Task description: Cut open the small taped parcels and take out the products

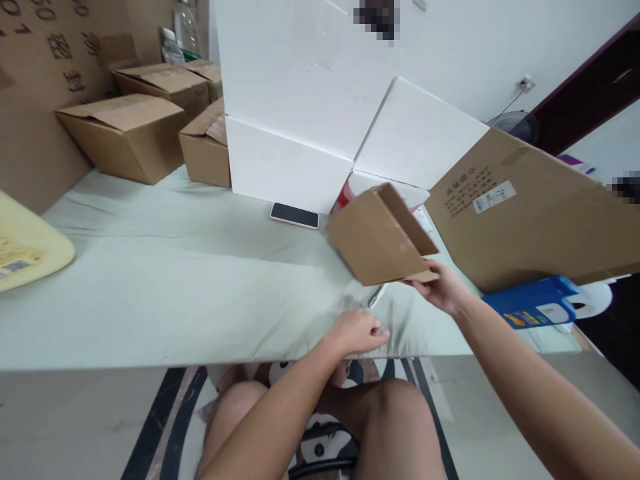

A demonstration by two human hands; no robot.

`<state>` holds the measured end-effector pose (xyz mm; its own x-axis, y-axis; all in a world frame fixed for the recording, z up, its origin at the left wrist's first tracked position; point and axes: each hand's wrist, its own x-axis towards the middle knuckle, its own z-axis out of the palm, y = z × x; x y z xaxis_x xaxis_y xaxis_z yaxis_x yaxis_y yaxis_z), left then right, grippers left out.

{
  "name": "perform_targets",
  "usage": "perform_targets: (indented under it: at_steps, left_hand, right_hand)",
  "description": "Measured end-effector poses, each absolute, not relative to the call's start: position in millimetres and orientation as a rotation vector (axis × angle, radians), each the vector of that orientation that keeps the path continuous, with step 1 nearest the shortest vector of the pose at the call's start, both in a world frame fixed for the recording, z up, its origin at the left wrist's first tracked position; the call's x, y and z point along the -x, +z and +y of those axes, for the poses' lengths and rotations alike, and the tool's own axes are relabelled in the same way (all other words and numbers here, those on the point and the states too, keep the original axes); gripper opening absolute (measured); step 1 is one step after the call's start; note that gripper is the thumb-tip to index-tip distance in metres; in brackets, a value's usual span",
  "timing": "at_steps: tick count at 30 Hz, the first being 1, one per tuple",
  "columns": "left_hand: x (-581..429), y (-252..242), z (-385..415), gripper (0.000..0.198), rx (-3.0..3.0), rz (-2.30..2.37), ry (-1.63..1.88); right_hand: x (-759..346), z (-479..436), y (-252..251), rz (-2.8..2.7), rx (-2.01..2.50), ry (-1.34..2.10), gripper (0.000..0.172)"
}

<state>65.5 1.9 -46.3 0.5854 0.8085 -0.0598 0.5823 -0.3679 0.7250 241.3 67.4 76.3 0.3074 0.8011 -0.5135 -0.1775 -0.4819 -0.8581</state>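
Note:
My right hand (440, 287) grips a brown cardboard box (375, 237) by a flap at its lower right corner. The box is tilted above the right part of the table, one side opening toward the upper right. My left hand (359, 331) lies near the table's front edge with its fingers curled in; whatever they may hold is hidden. Just beyond it, below the box, is a slim white and dark tool (377, 295), perhaps a cutter or pen. Something clear and crumpled, like plastic film (355, 291), lies beside that tool.
A phone (295, 215) lies before white panels (290, 157). Several closed cartons (135, 137) stand at the back left. To the right are a large cardboard sheet (525, 213), a blue package (535, 303) and a white roll (595, 300). A yellow object (35, 243) sits at the left edge.

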Motion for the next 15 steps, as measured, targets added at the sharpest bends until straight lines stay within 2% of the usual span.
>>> perform_targets:
  at_steps: [6, 15]
  left_hand:
    - [-63, -45, 4, 0.038, -2.075, 1.120, 0.399]
    - [-68, -48, 9, 0.037, -2.099, 1.102, 0.339]
  right_hand:
    - [-354, 39, 85, -0.240, 1.716, 0.963, 0.031]
    - [-400, 86, 75, -0.289, 1.901, 0.916, 0.046]
